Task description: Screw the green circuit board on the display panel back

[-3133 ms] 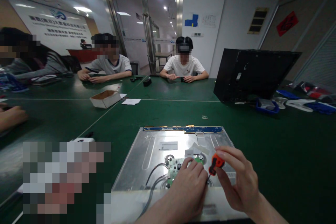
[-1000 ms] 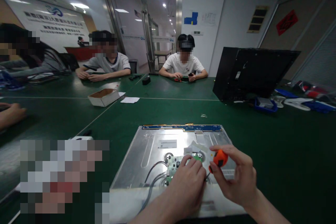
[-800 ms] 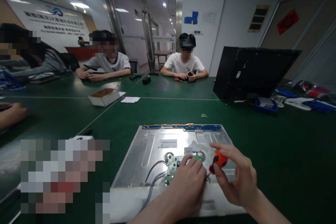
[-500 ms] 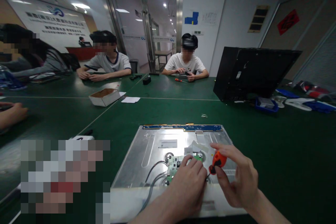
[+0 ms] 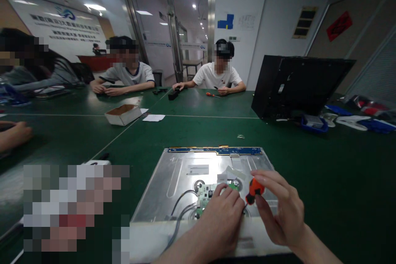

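Lying on a flat silver metal panel (image 5: 154,206), one pale-green circuit board (image 5: 202,194), partly hidden. The left hand (image 5: 224,212) is resting over it; its fingertips are not showing, so whether this grip is closing on anything cannot be told. Above the panel, the right hand (image 5: 286,204) is holding one orange-and-black stubby screwdriver (image 5: 256,187), grip clamped on the handle, shaft slanting down towards the left hand.

Handling, as judged: screwdriver probably light and stiff, best taken by its thick handle; board likely thin and fragile, best held by its edges; panel perhaps slippery.

Surface: dark-green bench (image 5: 201,132), also bearing an open white cardboard box (image 5: 125,118) and a black flat-backed housing (image 5: 297,86).

Room: a co-worker in a white T-shirt (image 5: 219,75) is sitting opposite, near metal-framed glass doors (image 5: 157,29).
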A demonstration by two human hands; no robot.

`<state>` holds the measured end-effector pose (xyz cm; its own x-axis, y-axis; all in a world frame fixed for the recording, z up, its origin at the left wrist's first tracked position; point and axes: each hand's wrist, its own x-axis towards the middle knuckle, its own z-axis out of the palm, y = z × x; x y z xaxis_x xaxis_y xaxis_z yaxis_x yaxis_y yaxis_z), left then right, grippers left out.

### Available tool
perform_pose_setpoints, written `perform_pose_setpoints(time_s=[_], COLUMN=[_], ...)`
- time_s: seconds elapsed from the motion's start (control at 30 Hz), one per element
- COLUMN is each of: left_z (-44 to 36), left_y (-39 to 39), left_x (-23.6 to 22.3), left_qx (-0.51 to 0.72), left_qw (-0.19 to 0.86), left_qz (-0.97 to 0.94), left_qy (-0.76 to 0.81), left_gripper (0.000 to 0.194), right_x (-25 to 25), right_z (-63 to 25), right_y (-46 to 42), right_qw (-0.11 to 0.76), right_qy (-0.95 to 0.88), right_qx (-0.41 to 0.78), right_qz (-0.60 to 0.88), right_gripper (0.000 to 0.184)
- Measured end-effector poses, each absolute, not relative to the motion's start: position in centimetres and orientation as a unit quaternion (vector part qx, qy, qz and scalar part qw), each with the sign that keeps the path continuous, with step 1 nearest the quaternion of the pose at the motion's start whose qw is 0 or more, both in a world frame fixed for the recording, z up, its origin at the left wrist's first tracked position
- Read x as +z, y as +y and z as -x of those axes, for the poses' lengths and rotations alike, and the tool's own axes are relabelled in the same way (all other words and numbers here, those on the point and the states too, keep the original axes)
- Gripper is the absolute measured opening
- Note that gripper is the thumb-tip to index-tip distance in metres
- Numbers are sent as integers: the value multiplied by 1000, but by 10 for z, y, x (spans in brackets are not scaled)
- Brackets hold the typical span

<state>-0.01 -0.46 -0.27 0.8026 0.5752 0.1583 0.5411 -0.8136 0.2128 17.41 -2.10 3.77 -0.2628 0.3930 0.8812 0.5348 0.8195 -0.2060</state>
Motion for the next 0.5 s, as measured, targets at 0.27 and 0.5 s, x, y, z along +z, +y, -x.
perform_pose_setpoints(time_s=[0.27,0.5], left_z=[-1,0], left_y=[-4,-4], left_x=[0,1], left_qx=[114,119], left_qw=[99,95], left_qz=[-942,-943], left_qy=[299,296], left_gripper=[25,22], right_x=[33,40], right_z=[-171,-174], right_y=[-19,-21], right_qw=[566,523], right_qy=[-769,-784], right_qx=[-27,-97], right_qz=[295,319], right_gripper=[59,45])
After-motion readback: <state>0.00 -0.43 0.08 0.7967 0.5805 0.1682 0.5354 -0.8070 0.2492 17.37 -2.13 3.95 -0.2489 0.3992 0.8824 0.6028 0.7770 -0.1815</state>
